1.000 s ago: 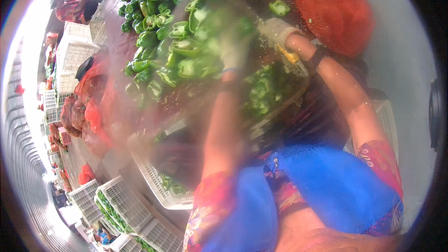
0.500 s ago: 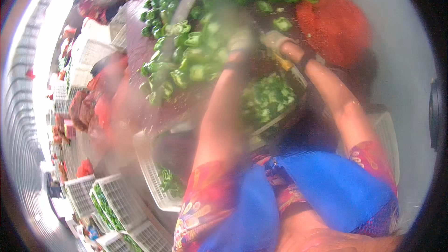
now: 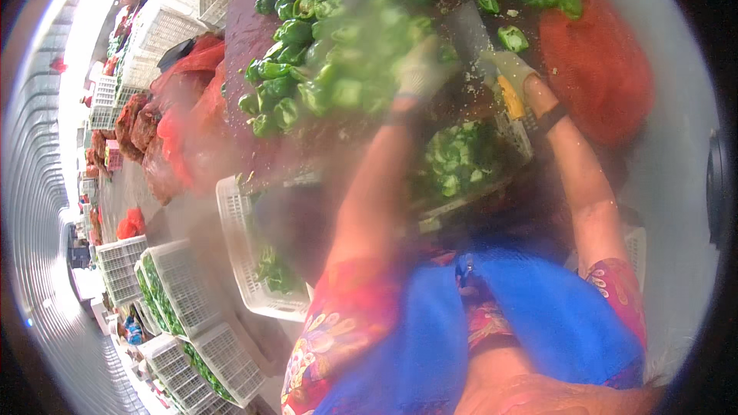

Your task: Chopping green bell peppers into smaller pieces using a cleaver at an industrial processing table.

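Peppers (image 3: 323, 69) heaped just left of gloved left hand (image 3: 419, 69) (grip unclear), right hand (image 3: 513, 71) clenching knife (image 3: 470, 31)

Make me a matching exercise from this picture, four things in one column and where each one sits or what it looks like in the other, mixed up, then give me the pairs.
Things
1. left hand
2. right hand
3. red mesh sack
4. white crate

Descriptions
A. lies at the far right of the table
B. stands low at the left, a few green peppers inside
C. gloved, reaching into the pile of green peppers
D. gloved, gripping a cleaver

Pairs: 1-C, 2-D, 3-A, 4-B
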The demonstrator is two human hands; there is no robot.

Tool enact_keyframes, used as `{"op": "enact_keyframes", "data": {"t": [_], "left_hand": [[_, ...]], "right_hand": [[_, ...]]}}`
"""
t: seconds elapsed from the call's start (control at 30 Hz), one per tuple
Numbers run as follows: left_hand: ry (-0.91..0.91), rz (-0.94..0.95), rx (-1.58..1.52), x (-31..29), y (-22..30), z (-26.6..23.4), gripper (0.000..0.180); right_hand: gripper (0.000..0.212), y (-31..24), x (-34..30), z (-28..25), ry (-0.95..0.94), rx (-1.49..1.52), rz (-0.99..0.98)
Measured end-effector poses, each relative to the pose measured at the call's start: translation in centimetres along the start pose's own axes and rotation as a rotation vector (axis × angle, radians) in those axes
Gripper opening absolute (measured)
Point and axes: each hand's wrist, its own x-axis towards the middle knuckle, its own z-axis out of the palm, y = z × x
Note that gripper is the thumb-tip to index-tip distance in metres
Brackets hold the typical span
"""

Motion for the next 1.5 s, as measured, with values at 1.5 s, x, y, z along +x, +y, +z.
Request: {"op": "enact_keyframes", "data": {"t": [1.5], "left_hand": [[0.147,0.194,0.092,-0.4,4.5,-3.5,0.055]], "right_hand": [[0.031,-4.5,-5.1,-2.3,0.126,-0.048,-0.307]]}}
